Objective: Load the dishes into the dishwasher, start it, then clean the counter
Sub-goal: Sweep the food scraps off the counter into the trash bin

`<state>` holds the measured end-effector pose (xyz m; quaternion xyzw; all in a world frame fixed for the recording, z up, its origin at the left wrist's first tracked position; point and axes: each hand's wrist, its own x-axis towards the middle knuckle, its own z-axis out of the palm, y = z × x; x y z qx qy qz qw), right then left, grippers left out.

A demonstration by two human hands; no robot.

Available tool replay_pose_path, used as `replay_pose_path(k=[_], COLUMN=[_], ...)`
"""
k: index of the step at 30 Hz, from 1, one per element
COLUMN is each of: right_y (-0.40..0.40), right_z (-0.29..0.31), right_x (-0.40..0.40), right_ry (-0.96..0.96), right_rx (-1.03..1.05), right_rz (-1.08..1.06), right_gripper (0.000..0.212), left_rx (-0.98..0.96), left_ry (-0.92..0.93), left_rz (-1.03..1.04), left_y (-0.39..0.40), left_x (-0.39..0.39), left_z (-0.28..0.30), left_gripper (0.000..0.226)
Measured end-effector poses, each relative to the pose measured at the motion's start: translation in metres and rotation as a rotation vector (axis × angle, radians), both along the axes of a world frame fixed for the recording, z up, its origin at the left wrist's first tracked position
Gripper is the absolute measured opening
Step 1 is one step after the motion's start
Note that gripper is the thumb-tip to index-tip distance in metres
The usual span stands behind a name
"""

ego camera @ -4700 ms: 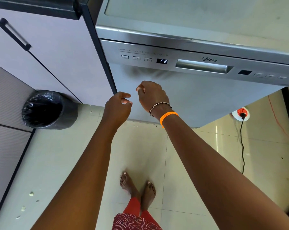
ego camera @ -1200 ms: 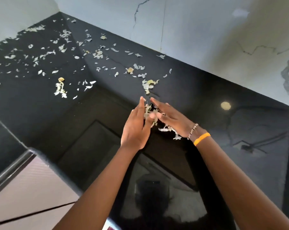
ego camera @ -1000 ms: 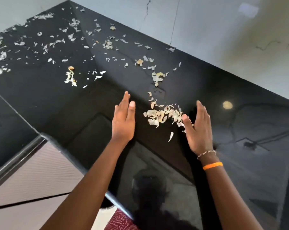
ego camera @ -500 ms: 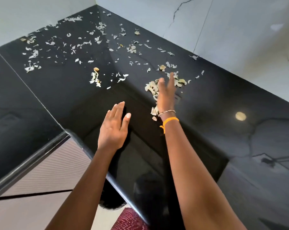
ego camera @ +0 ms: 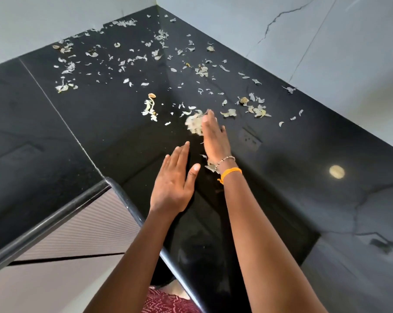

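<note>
clearly our right hand, fingers straight, pushes a small pile of pale, papery vegetable peelings across the glossy black stone counter; our left hand rests flat and empty. featherlight scraps likely scatter, so we scoop from both sides.

Counter: black polished stone, I am reading it as glossy, mirroring a round lamp at 3 o'clock; its rounded front edge is shining too. A thin seam is running through the slab at 9 o'clock.

Scraps: pale, thin, papery flakes, dry-looking and matt, lying scattered toward 12 o'clock.

Wall: smooth pale panels with dark veins like marble, showing a soft sheen at 1 o'clock.

Cabinet front: finely ribbed, matt, greyish-pink, at 8 o'clock.

Wristband: orange, matt, looking like thread or cord. Beside it I am seeing a bracelet of small beads.

Garment: red patterned cloth at 6 o'clock.
</note>
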<state>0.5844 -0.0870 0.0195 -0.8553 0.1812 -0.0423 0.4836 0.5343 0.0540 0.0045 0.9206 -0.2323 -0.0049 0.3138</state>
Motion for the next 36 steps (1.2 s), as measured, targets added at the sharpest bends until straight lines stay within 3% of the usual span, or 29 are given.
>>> replay_pose_path(k=[2,6,10,12,16,21,24,28,31,36], right_y=[0.001,-0.001,0.046,0.072,0.100,0.091,0.113,0.160,0.151,0.113], right_z=[0.007,0.001,-0.011,-0.014,-0.012,0.006,0.008,-0.013,-0.018,-0.015], right_x=[-0.009,-0.058,-0.077,-0.056,0.020,0.089,0.050,-0.029,-0.011,0.065], right_ry=[-0.128,-0.023,0.174,0.231,0.223,0.006,-0.082,-0.193,-0.142,0.063], right_rx=[0.153,-0.133,-0.398,-0.463,-0.407,-0.256,-0.481,-0.880,-0.958,-0.962], right_rz=[-0.102,-0.422,-0.433,-0.395,-0.279,0.018,0.375,0.807,0.837,0.603], right_gripper=[0.052,0.060,0.070,0.076,0.079,0.076,0.065,0.067,0.066,0.070], left_rx=[-0.048,-0.208,-0.800,-0.946,-0.952,-0.898,-0.910,-0.870,-0.815,-0.810], left_ry=[0.014,0.041,0.398,0.497,0.415,0.319,0.278,0.274,0.287,0.302], left_rz=[-0.006,-0.007,0.121,0.172,0.216,0.091,0.157,0.165,0.155,0.195], left_y=[0.001,0.003,0.014,0.027,0.066,0.116,0.142,0.169,0.182,0.196], left_x=[0.001,0.002,0.012,0.022,0.041,0.076,0.099,0.121,0.135,0.151], left_z=[0.001,0.002,0.009,0.011,0.015,0.029,0.029,0.023,0.020,0.019], left_gripper=[0.067,0.063,0.054,0.053,0.059,0.053,0.053,0.044,0.039,0.039])
